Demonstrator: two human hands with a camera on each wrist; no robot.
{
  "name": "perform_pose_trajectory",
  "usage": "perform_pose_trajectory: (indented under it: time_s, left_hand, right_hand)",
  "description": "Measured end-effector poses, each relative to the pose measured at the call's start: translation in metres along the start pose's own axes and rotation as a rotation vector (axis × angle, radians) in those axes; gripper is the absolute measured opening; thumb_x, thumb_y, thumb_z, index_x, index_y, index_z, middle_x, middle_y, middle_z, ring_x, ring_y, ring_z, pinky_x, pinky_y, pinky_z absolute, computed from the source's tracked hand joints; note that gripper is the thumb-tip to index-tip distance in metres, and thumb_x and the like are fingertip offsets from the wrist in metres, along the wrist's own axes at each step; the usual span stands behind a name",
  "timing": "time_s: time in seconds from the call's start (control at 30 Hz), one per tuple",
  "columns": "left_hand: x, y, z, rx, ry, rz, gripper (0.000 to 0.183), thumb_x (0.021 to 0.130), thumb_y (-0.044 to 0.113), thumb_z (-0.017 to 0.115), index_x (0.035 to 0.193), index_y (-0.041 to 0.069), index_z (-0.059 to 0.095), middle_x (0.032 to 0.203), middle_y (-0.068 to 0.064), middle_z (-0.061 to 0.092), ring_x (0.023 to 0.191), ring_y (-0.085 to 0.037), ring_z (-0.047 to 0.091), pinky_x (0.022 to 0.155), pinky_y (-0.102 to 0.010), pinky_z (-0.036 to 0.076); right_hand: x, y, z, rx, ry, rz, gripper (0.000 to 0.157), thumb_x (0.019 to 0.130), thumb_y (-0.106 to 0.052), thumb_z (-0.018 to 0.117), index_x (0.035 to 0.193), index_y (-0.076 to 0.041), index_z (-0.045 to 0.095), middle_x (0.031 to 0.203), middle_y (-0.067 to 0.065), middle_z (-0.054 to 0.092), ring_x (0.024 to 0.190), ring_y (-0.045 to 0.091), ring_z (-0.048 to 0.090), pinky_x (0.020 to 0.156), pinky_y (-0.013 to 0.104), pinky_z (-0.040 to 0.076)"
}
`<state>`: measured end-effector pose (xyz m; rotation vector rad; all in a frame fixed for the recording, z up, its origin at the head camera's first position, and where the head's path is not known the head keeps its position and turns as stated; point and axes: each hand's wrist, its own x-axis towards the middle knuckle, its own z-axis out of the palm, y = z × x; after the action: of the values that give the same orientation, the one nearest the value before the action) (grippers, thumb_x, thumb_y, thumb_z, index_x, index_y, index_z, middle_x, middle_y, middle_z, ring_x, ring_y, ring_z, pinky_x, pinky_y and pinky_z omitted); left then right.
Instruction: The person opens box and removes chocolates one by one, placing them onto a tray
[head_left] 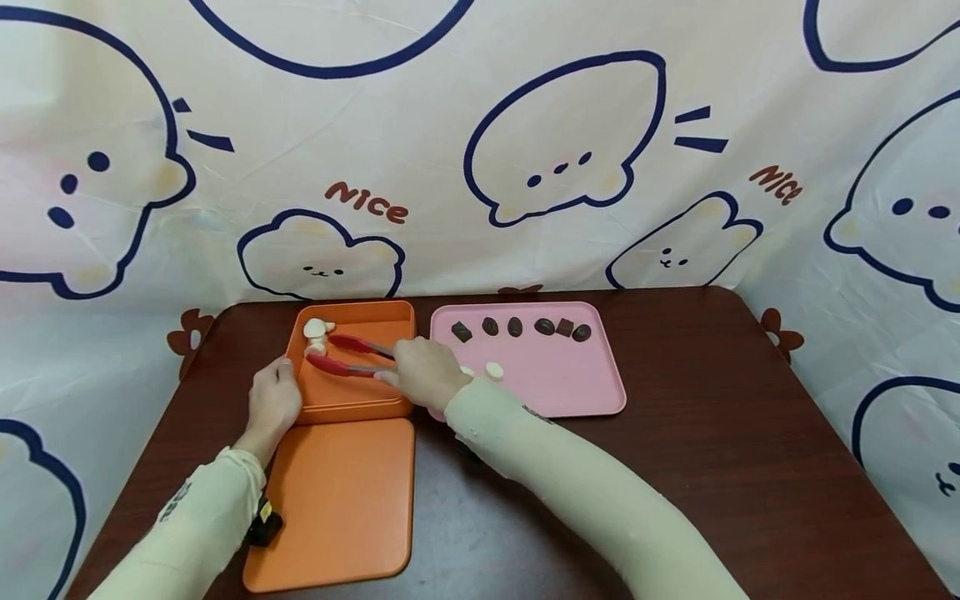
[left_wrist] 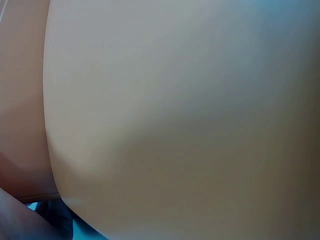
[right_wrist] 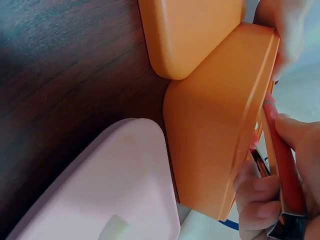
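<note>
My right hand point(head_left: 429, 371) grips red-tipped tongs point(head_left: 352, 369) by the handles, fingers curled round them. The tong tips are apart inside the orange box point(head_left: 352, 412), beside several white pieces point(head_left: 315, 328) in its left part. With my left hand point(head_left: 274, 400) I hold the box's left wall, thumb near the rim. Seen from the right wrist, my right hand point(right_wrist: 280, 185) holds the tongs point(right_wrist: 287, 172) above the box wall point(right_wrist: 210, 130), with part of my left hand point(right_wrist: 287, 30) at the far side. A pale surface, close and blurred, fills most of the left wrist view.
Right of the box lies a pink tray point(head_left: 558, 387) with several dark chocolates point(head_left: 514, 326) along its back and white pieces point(head_left: 494, 370) near my right wrist. The flat orange lid point(head_left: 341, 500) lies in front of the box. A patterned cloth surrounds the table point(head_left: 720, 417).
</note>
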<state>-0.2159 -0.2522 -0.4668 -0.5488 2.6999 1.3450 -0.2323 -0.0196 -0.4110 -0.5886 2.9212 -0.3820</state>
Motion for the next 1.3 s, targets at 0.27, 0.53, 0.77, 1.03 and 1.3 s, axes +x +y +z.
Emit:
perform_pose_trajectory:
  time_s: [0.27, 0.53, 0.77, 1.03, 1.3]
  left_hand:
    - [0.001, 0.0, 0.0, 0.006, 0.006, 0.005, 0.06, 0.111, 0.036, 0.011, 0.161, 0.004, 0.022, 0.164, -0.024, 0.029, 0.151, -0.044, 0.028, 0.123, -0.061, 0.023]
    - [0.001, 0.0, 0.001, 0.011, 0.013, 0.017, 0.059, 0.111, 0.036, 0.012, 0.161, 0.006, 0.025, 0.163, -0.023, 0.031, 0.151, -0.043, 0.029, 0.123, -0.061, 0.024]
    - [0.0, 0.0, 0.0, 0.005, 0.006, 0.014, 0.06, 0.111, 0.036, 0.011, 0.161, 0.005, 0.022, 0.164, -0.023, 0.028, 0.151, -0.043, 0.028, 0.123, -0.061, 0.024]
    - [0.0, 0.001, -0.001, 0.001, -0.003, -0.001, 0.061, 0.111, 0.038, 0.008, 0.162, 0.006, 0.019, 0.164, -0.024, 0.026, 0.151, -0.044, 0.028, 0.122, -0.062, 0.024]
    - [0.001, 0.001, 0.0, 0.007, 0.011, -0.011, 0.062, 0.11, 0.038, 0.008, 0.161, 0.004, 0.021, 0.163, -0.024, 0.028, 0.15, -0.044, 0.029, 0.123, -0.061, 0.024]
  right_hand:
    - [0.004, -0.009, -0.002, -0.079, 0.004, -0.011, 0.04, 0.097, -0.056, 0.06, 0.088, -0.017, 0.064, 0.068, -0.005, 0.054, 0.061, 0.011, 0.055, 0.051, 0.025, 0.044]
    - [0.008, -0.015, 0.003, -0.13, 0.045, -0.031, 0.036, 0.1, -0.05, 0.059, 0.09, -0.017, 0.068, 0.072, -0.006, 0.061, 0.062, 0.011, 0.057, 0.054, 0.028, 0.048]
    - [0.005, -0.011, 0.003, -0.121, 0.043, -0.034, 0.037, 0.1, -0.051, 0.059, 0.088, -0.016, 0.067, 0.069, -0.005, 0.059, 0.06, 0.011, 0.056, 0.052, 0.026, 0.046]
    - [-0.011, 0.001, -0.001, -0.061, 0.062, -0.044, 0.04, 0.099, -0.052, 0.059, 0.083, -0.016, 0.065, 0.063, -0.005, 0.053, 0.057, 0.012, 0.053, 0.048, 0.023, 0.041]
    - [-0.031, 0.016, -0.004, -0.017, 0.083, -0.042, 0.037, 0.099, -0.05, 0.06, 0.104, -0.016, 0.072, 0.07, -0.006, 0.058, 0.064, 0.011, 0.055, 0.053, 0.023, 0.043]
